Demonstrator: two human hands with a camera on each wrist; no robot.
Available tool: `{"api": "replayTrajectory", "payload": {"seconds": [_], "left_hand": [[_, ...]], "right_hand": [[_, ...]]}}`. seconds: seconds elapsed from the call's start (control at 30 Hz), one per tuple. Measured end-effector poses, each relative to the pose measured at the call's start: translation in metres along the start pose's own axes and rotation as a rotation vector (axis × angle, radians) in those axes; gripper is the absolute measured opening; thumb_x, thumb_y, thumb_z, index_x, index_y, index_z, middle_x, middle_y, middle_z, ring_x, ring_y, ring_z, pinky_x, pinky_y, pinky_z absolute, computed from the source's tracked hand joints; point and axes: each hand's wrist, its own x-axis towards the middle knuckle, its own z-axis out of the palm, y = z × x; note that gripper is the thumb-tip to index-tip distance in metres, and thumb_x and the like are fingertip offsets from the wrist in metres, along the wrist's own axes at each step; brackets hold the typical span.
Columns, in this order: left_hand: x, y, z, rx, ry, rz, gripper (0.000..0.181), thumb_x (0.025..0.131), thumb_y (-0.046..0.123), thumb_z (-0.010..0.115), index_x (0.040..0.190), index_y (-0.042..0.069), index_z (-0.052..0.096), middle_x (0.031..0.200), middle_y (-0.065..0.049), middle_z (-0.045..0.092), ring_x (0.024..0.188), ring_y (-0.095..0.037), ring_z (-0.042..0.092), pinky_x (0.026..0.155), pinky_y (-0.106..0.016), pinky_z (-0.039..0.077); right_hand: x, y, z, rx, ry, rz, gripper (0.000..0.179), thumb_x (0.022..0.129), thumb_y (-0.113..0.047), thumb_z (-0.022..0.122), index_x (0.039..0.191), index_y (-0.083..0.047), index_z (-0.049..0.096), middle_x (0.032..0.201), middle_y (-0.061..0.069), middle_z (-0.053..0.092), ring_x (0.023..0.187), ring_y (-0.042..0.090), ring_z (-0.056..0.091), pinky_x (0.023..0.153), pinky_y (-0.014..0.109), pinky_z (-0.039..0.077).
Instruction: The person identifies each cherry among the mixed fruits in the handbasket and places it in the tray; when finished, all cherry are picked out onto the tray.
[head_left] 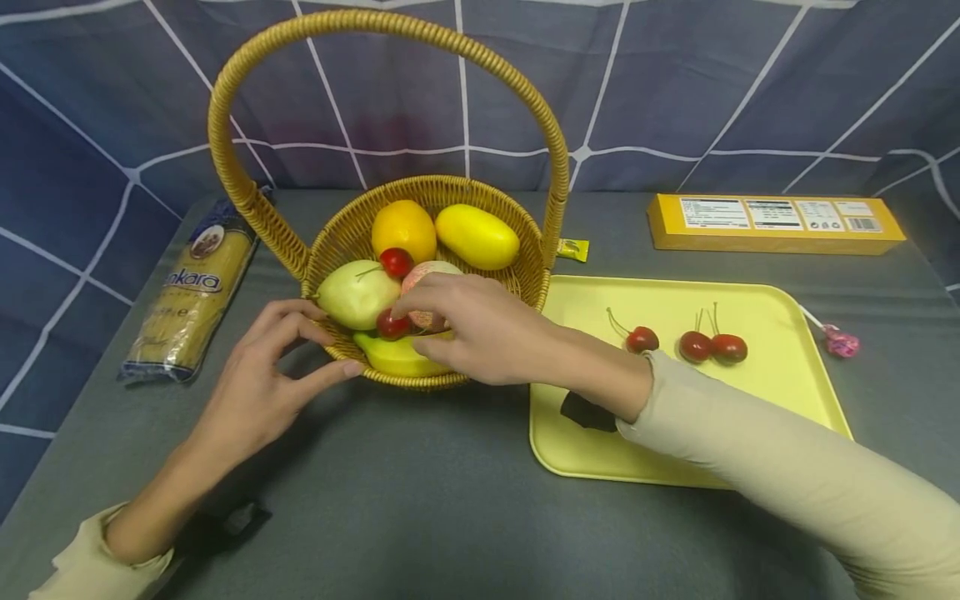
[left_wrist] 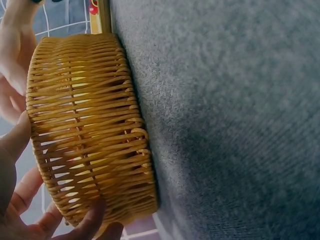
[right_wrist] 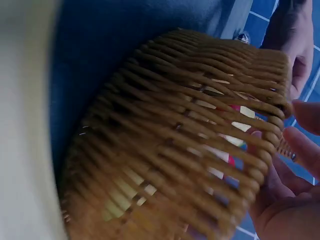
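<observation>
A wicker basket (head_left: 427,382) with a tall arched handle holds fruit. My left hand (head_left: 258,379) holds the basket's near left rim, thumb at the front and fingers along the side. Inside the basket, my right hand (head_left: 487,329) reaches over the fruit, its fingertips at a red cherry (head_left: 391,325) above the banana (head_left: 397,358). Another cherry (head_left: 396,262) lies between the orange (head_left: 405,227) and the green pear (head_left: 358,296). Behind them sits a yellow mango (head_left: 478,237). The right hand partly covers a pinkish round fruit (head_left: 433,272). The basket wall hides the cherry in both wrist views.
Right of the basket, a yellow tray (head_left: 600,292) bears three cherries with stems. A pasta packet (head_left: 191,296) lies at the left. Along the back right is a long yellow box (head_left: 776,225). A lollipop (head_left: 840,342) and a small packet (head_left: 573,249) lie beside the tray.
</observation>
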Motion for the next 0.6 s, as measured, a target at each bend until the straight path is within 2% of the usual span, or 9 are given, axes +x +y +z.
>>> {"api": "replayTrajectory", "payload": {"seconds": [0.17, 0.33, 0.5, 0.6], "left_hand": [[0.0, 0.0, 0.0, -0.011, -0.007, -0.003, 0.032, 0.073, 0.012, 0.089, 0.092, 0.011, 0.063, 0.12, -0.008, 0.056, 0.11, -0.026, 0.051, 0.089, -0.018, 0.041], [-0.001, 0.0, 0.0, -0.009, 0.009, -0.004, 0.034, 0.071, 0.009, 0.089, 0.091, 0.009, 0.062, 0.118, -0.008, 0.056, 0.11, -0.024, 0.051, 0.089, -0.016, 0.04], [-0.001, 0.0, 0.001, -0.017, 0.012, -0.001, 0.034, 0.07, 0.009, 0.09, 0.09, 0.01, 0.062, 0.119, -0.007, 0.056, 0.111, -0.024, 0.05, 0.089, -0.018, 0.039], [-0.001, 0.0, 0.001, -0.022, 0.013, 0.002, 0.034, 0.07, 0.008, 0.09, 0.09, 0.01, 0.062, 0.119, -0.007, 0.056, 0.111, -0.023, 0.05, 0.09, -0.018, 0.04]], "right_hand": [[0.021, -0.001, 0.008, -0.071, -0.051, 0.028, 0.027, 0.09, -0.01, 0.068, 0.117, -0.013, 0.069, 0.098, -0.003, 0.063, 0.091, 0.013, 0.052, 0.08, 0.025, 0.042], [0.035, -0.002, 0.017, -0.138, -0.112, 0.084, 0.022, 0.089, -0.01, 0.065, 0.11, -0.018, 0.068, 0.095, -0.005, 0.061, 0.091, 0.012, 0.051, 0.082, 0.028, 0.041], [0.043, -0.001, 0.021, -0.196, -0.124, 0.116, 0.017, 0.085, -0.008, 0.066, 0.097, -0.02, 0.067, 0.086, -0.007, 0.06, 0.084, 0.014, 0.051, 0.076, 0.029, 0.04], [0.046, -0.001, 0.022, -0.231, -0.12, 0.129, 0.02, 0.084, -0.006, 0.066, 0.098, -0.02, 0.069, 0.089, -0.007, 0.06, 0.086, 0.014, 0.052, 0.078, 0.029, 0.042]]}}
